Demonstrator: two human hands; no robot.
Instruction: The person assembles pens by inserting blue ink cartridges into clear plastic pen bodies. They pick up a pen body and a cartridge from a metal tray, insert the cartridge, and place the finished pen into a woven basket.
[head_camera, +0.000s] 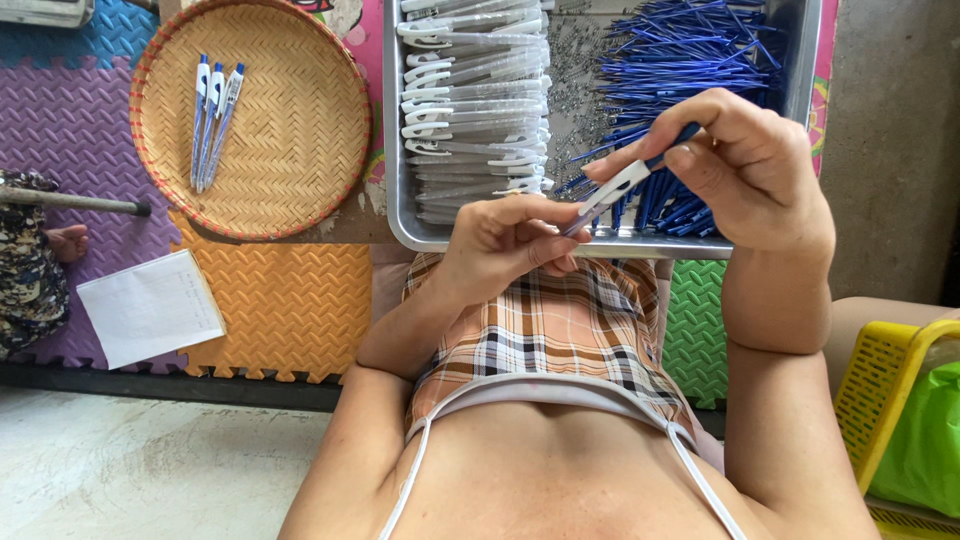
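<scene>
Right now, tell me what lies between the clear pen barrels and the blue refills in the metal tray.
In the head view, a heap of small metal springs lies between the clear pen barrels and the blue refills, on the metal tray.

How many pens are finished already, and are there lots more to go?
Three finished pens lie in the woven basket. Both hands, left hand and right hand, hold one pen between them. Much looks left: the metal tray holds many clear barrels and a heap of blue refills.
</scene>
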